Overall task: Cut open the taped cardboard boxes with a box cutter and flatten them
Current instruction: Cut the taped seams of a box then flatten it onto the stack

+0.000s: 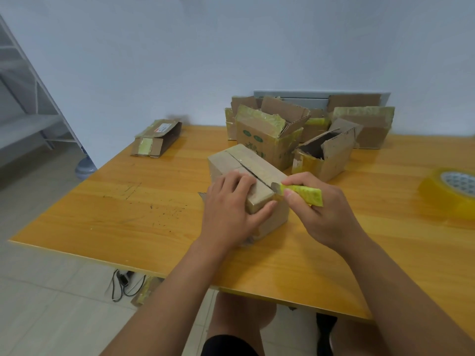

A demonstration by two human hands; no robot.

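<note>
A small taped cardboard box (232, 159) stands on the wooden table (128, 209) in front of me. A dark slit runs along its top seam from the far end to the near end. My left hand (232, 211) lies flat on the box's near left corner, with the thumb against its front face. My right hand (326, 209) grips a yellow-green box cutter (302, 194). Its blade tip sits in the seam at the box's near edge.
Several opened boxes with yellow tape (270, 134) crowd the table's far side against the wall. A collapsed box (156, 140) lies at the far left. A roll of clear tape (452, 194) sits at the right edge. Cables (123, 283) lie on the floor under the table.
</note>
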